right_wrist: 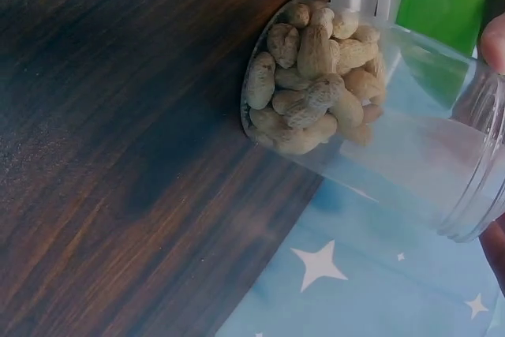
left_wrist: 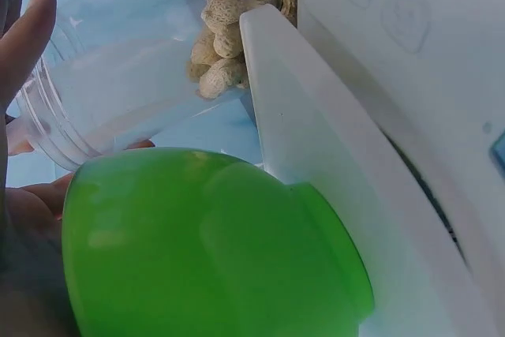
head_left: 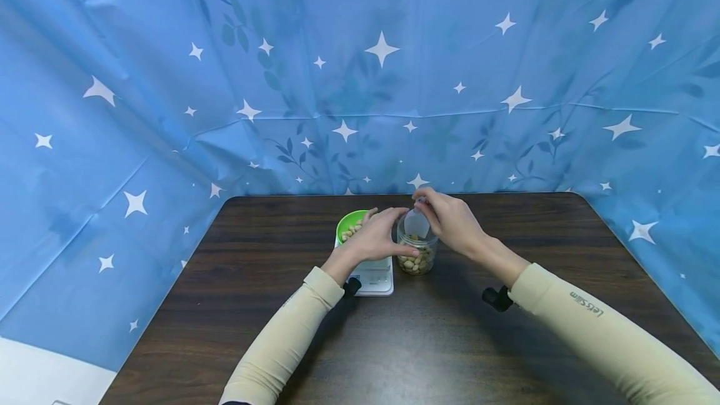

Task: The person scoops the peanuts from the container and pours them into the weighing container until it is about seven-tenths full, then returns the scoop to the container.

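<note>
Clear plastic jar point(head_left: 417, 254): upright on the dark wooden table point(head_left: 450, 342), between our two hands, partly filled with peanuts in the shell point(right_wrist: 312, 76).
Left hand point(head_left: 375, 237): fingers curled round the jar's side, steadying it.
Right hand point(head_left: 450, 220): pinches a translucent scoop point(head_left: 417, 224) at the jar's mouth.
Beyond the left hand: green bowl point(head_left: 351, 225) – peanuts already in it – on a white kitchen scale point(head_left: 375, 277).
Progress: we judge it partway – peanuts remain in the jar.

Jar point(head_left: 417, 255), scale point(head_left: 375, 277) and green bowl point(head_left: 350, 225) packed tight mid-table point(head_left: 450, 342); near side and both flanks open, curtain point(head_left: 360, 80) blocks behind.
</note>
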